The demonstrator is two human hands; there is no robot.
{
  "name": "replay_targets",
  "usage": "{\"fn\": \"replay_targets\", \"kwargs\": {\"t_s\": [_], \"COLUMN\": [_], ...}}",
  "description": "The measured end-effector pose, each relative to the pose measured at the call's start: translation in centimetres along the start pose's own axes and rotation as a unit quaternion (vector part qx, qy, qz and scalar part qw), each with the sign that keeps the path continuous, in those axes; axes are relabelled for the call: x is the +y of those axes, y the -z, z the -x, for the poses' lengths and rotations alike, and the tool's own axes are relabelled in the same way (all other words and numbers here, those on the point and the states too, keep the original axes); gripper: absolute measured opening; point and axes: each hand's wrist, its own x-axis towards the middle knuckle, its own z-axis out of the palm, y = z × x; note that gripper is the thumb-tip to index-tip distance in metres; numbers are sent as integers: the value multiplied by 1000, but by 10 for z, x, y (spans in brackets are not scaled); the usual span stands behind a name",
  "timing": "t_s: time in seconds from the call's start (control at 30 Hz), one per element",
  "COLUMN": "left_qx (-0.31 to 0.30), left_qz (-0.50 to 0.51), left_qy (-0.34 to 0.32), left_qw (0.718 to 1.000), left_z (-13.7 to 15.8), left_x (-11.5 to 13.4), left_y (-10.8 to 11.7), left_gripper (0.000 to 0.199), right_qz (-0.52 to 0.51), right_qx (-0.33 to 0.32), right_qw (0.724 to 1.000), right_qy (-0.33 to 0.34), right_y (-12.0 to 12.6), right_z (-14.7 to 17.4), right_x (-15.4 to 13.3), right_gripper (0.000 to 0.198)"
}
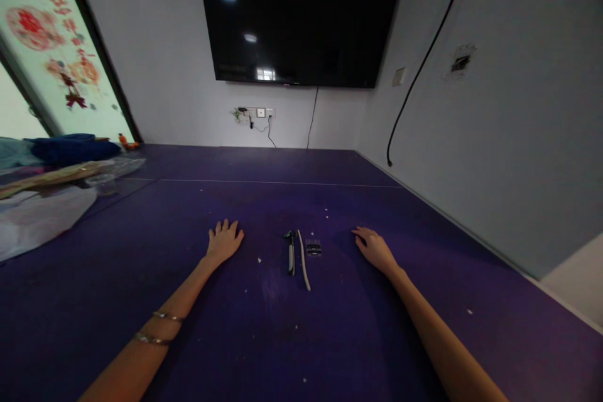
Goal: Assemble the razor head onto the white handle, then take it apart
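Note:
On the purple tabletop (264, 352), a razor (291, 254) with a dark head and a grey-and-black handle lies lengthwise between my hands. Beside it on the right is a slim, slightly curved pale stick (303, 260), perhaps a toothbrush; its kind is unclear. A small clear-and-black case (313, 247) lies just right of the stick's upper part. My left hand (225, 241) rests flat to the left of the razor, fingers spread and holding nothing. To the right of the case, my right hand (373, 246) rests on the surface with its fingers stretched out, touching none of these items.
Folded cloths (73, 149), plastic packaging (117, 168) and a white sheet or bag (42, 220) lie at the far left. Small white scraps dot the surface. A television (301, 19) hangs on the wall behind, and a black cable (414, 81) dangles at right.

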Motion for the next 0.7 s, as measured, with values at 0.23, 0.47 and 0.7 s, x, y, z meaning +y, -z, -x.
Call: {"fn": "replay_targets", "kwargs": {"t_s": [0.23,0.47,0.7], "left_qx": [18,67,-82], "left_qz": [32,114,159], "left_qy": [10,-70,-133], "left_qw": [999,989,975], "left_z": [0,18,38], "left_x": [0,39,111], "left_y": [4,38,43], "left_gripper": [49,25,24], "right_qz": [6,6,-7], "right_qx": [-8,-5,-12], "right_qw": [1000,1000,999], "right_qy": [-11,-20,-29], "right_y": [2,2,2], "right_z": [1,1,0], "right_x": [-5,-5,-4], "right_gripper": [36,36,36]}}
